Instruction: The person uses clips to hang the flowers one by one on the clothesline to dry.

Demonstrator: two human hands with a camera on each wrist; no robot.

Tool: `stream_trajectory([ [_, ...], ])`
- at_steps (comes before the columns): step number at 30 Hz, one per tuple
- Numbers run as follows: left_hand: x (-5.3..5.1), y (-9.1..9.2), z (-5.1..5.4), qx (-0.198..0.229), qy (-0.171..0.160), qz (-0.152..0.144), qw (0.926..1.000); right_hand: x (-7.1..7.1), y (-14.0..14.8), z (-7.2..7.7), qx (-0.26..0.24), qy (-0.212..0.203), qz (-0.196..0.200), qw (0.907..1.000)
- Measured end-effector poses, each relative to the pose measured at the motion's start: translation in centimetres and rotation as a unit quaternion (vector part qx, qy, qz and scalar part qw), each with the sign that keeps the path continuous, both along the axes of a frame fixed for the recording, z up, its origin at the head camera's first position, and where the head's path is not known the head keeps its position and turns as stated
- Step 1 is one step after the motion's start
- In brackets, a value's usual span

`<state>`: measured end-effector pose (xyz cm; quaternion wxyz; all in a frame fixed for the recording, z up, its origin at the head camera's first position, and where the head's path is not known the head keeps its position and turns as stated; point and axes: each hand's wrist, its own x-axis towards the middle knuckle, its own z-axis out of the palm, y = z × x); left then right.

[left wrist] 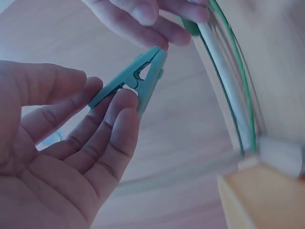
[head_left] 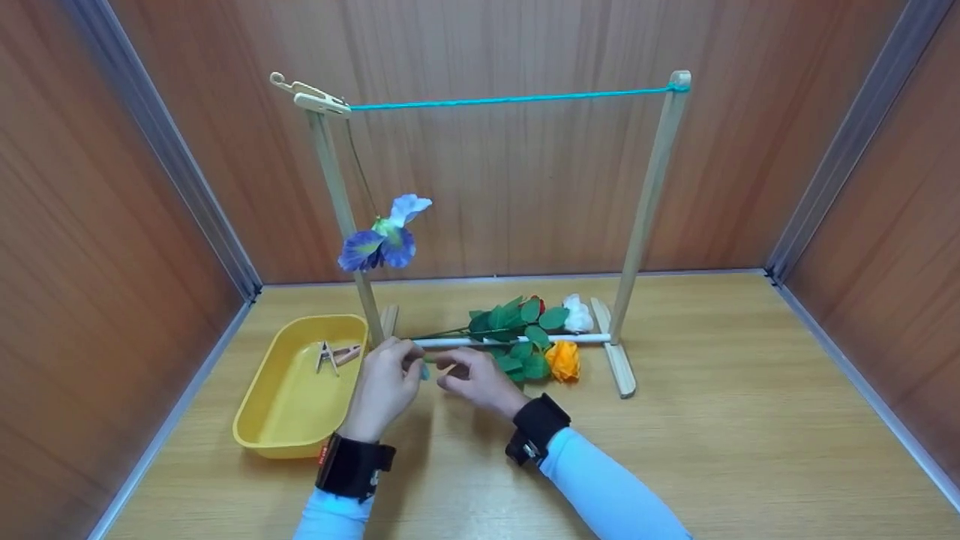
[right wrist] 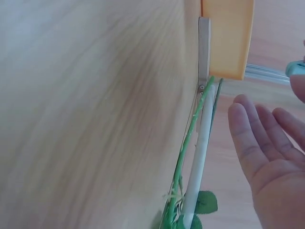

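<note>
The step in hand seems to be settling the grip on a teal clothespin (left wrist: 150, 87), held just right of the yellow tray (head_left: 292, 451). The left hand (head_left: 384, 382) holds it near the handle ends with curled fingers, its biting end pointing toward the right hand (head_left: 480, 381); how far the thumb bears on it, I cannot tell. The right fingers are loosely extended and hold nothing that shows; whether a fingertip touches the clothespin is unclear. To handle it well, the thumb should sit opposite the fingers, right at the handle tips, so an even squeeze parts the biting end without the legs twisting; the right fingers would best steady its sides, clear of the bite. The tray contains a few wooden clothespins (head_left: 345, 355), bunched toward its right wall. Further right of the tray, flowers (head_left: 564, 361) lie on the table (head_left: 720, 420).
</note>
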<state>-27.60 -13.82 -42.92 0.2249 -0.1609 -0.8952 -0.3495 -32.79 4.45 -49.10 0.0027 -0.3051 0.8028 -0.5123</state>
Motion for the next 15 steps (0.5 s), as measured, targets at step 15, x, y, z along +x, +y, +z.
stream_trajectory([
  [15, 0.4, 2.3, -1.6, 0.094, -0.03, -0.051, 0.9938, 1.4, 2.7, -0.5, -0.072, -0.056, 0.029, 0.9954],
])
